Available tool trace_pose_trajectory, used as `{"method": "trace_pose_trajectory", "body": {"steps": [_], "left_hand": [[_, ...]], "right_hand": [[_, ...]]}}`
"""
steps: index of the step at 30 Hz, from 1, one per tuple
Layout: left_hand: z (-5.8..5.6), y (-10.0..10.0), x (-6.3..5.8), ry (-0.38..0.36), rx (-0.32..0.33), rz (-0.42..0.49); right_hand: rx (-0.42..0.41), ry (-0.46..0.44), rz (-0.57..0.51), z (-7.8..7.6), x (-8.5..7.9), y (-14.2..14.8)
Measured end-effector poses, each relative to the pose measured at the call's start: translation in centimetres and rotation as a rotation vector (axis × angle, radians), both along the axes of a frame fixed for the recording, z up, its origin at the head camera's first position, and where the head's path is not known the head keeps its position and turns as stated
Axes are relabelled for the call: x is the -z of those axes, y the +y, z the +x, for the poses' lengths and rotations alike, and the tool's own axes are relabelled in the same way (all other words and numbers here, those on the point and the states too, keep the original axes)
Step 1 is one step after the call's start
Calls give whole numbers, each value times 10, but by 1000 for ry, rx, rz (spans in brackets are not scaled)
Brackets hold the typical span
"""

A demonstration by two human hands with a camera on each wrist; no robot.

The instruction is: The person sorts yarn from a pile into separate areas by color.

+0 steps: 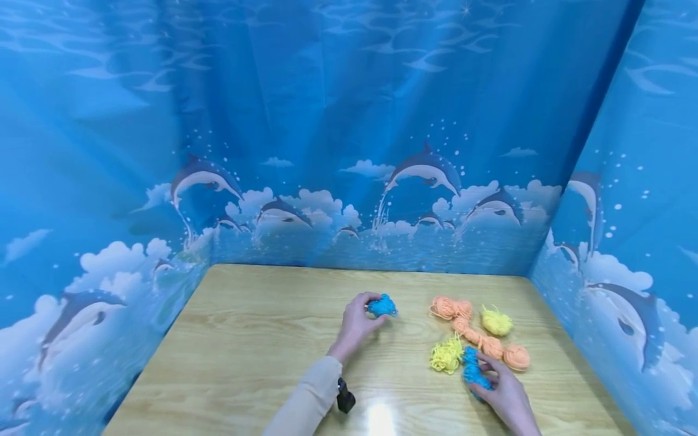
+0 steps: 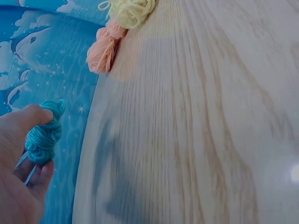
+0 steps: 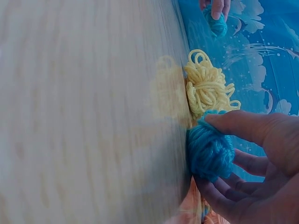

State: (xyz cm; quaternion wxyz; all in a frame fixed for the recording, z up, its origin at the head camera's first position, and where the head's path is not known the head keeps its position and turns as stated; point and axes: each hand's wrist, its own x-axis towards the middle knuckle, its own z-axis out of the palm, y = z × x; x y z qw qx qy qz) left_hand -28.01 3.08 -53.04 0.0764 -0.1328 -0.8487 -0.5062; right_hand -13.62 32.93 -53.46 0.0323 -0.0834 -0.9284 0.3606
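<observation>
My left hand (image 1: 357,321) pinches a small bundle of blue yarn (image 1: 383,305) between thumb and fingers; in the left wrist view this bundle (image 2: 44,135) appears raised off the table. At the right, my right hand (image 1: 506,392) grips blue yarn (image 1: 476,372) at the table, with the thumb on one side and fingers on the other in the right wrist view. Whether that blue yarn is one bundle or two touching cannot be told. Beside it lies a loopy yellow yarn bundle (image 1: 446,355). A row of several peach yarn balls (image 1: 492,347) runs behind the right hand.
A second yellow yarn bundle (image 1: 496,321) lies beyond the peach row, toward the right edge. Everything rests on a light wooden table (image 1: 245,339). Blue curtains (image 1: 327,121) printed with dolphins stand behind the table and along its sides. A dark wrist device (image 1: 345,396) sits at the left sleeve.
</observation>
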Motion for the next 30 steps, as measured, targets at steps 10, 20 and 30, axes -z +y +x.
{"method": "trace_pose_trajectory", "body": {"steps": [10, 20, 30], "left_hand": [[-1, -17, 4, -5, -30, 17], [-2, -39, 5, -22, -90, 21], [-6, -67, 9, -37, -156, 62]], "right_hand": [[8, -48, 27, -3, -1, 1], [9, -86, 26, -6, -2, 2], [1, -100, 21, -8, -1, 3]]}}
